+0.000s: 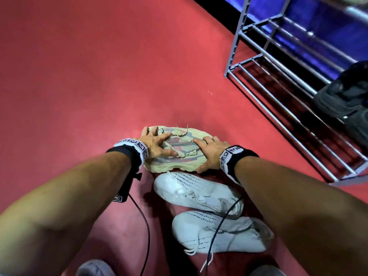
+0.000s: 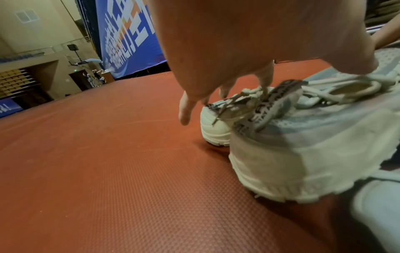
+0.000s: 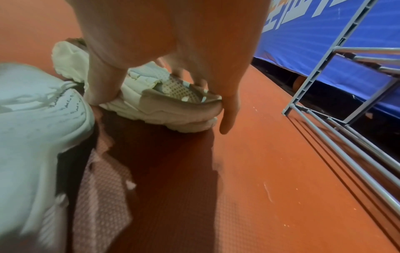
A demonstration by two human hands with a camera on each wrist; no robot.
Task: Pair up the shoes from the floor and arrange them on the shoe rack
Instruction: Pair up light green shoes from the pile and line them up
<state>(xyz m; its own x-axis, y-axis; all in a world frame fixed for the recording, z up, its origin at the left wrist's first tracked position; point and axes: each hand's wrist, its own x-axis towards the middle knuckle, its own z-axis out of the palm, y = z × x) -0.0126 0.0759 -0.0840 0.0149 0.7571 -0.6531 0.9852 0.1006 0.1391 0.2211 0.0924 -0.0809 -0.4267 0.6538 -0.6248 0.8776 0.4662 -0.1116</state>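
Observation:
Two beige sneakers (image 1: 182, 145) stand side by side on the red floor, heels to the left. My left hand (image 1: 157, 144) lies over their heel ends with fingers spread: the thumb presses the near shoe's laces (image 2: 337, 89) and the other fingertips touch the far shoe (image 2: 214, 130). My right hand (image 1: 211, 154) grips the toe ends, thumb down the near sole and fingers curled over the toe (image 3: 173, 106). The grey shoe rack (image 1: 236, 42) stands at the upper right.
Two white sneakers (image 1: 197, 194) (image 1: 215, 234) lie just in front of the beige pair, under my right forearm. Dark shoes (image 1: 346, 92) sit on the rack's right part. A black cable (image 1: 147, 226) hangs from my left wrist. A blue banner (image 3: 314, 34) stands behind the rack.

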